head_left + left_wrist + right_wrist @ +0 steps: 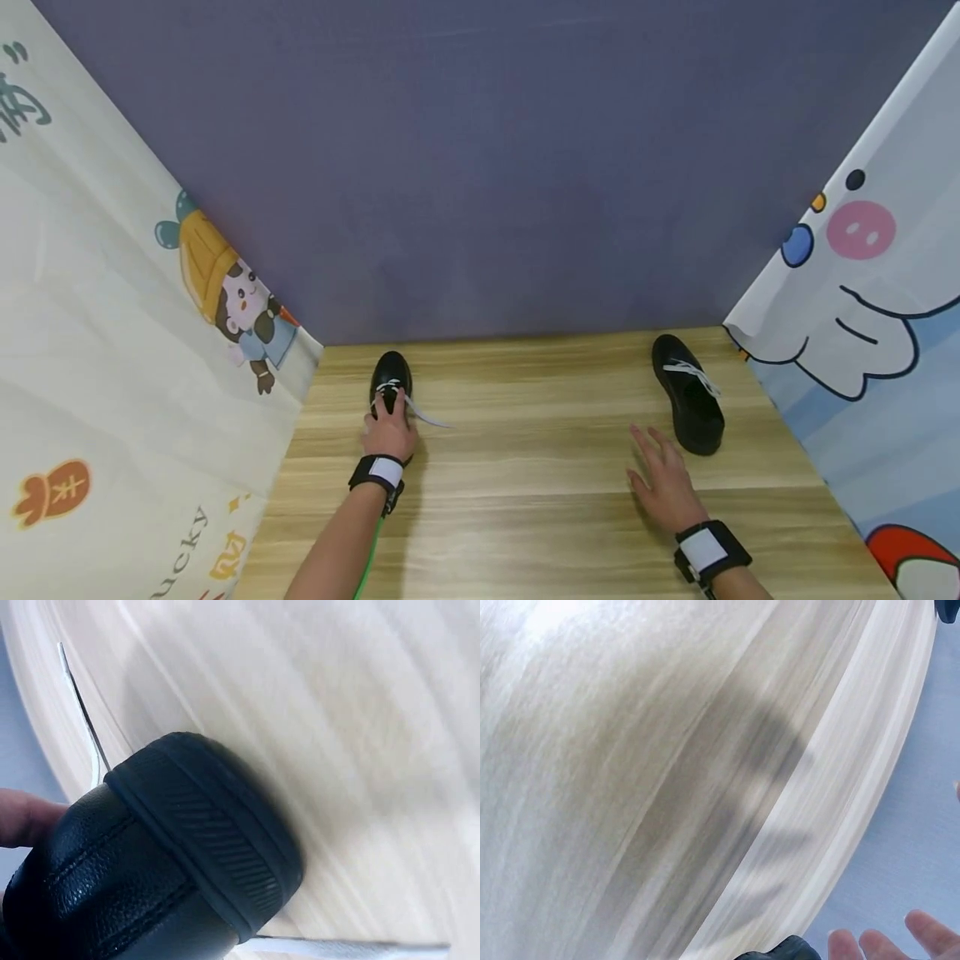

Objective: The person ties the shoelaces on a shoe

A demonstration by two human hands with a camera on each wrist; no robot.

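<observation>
Black shoe [392,367], one, toward the back left of the wood-grain surface [525,417], gripped by the left hand [390,433]; its loose white lace [429,419] could catch under the sole if the shoe shifts. Second black shoe [699,425], right side, ungripped; the right hand [663,487], fingers spread and holding nothing, could nudge it askew by a careless sideways swing.
</observation>
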